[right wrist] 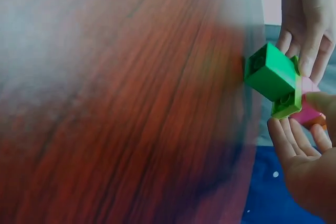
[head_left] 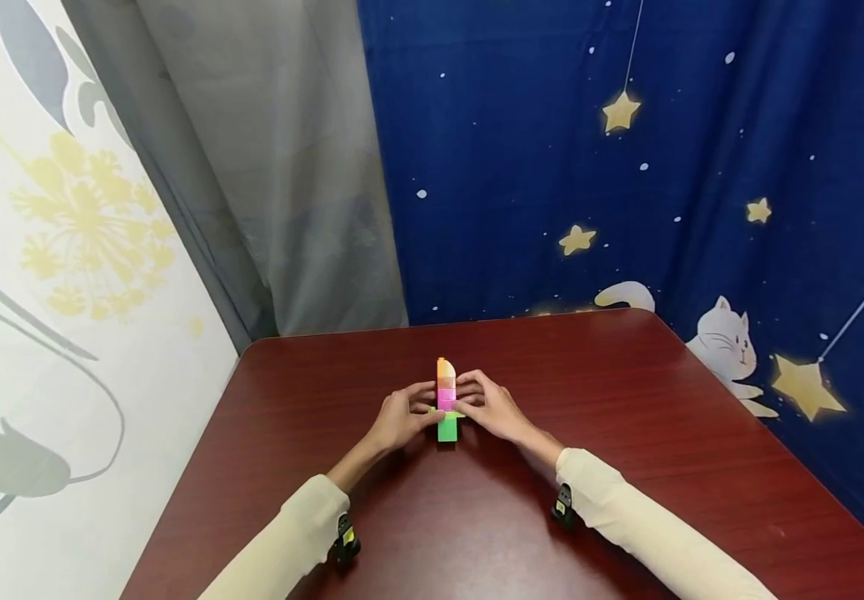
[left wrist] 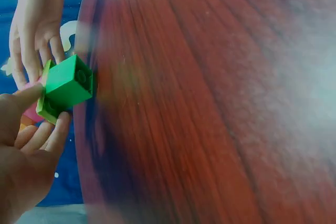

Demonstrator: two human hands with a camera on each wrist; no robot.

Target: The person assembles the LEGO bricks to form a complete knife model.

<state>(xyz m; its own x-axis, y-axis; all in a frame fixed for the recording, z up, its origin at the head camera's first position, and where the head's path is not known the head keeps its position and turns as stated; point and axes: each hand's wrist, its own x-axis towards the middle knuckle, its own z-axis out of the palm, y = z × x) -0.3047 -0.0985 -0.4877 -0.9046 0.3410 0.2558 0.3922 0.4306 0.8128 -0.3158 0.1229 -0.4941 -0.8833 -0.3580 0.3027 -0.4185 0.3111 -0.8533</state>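
A stack of toy building blocks (head_left: 446, 400) stands between both hands, with a bright green block (head_left: 447, 429) at its lower end. Above that come a wider lime-green piece (right wrist: 287, 104), pink blocks (head_left: 446, 395) and orange ones, topped by a rounded pale piece (head_left: 449, 368). My left hand (head_left: 399, 417) grips the stack from the left, its thumb at the lime piece. From the right, my right hand (head_left: 497, 410) holds it with the thumb on the pink part. The green block's hollow underside shows in both wrist views.
The stack is over a dark red wood-grain table (head_left: 461, 517). Behind it hang a grey curtain (head_left: 312, 167) and a blue star-patterned curtain (head_left: 506, 167). A white patterned wall panel (head_left: 64, 375) stands at the left. Small black devices (head_left: 346, 537) sit at both wrists.
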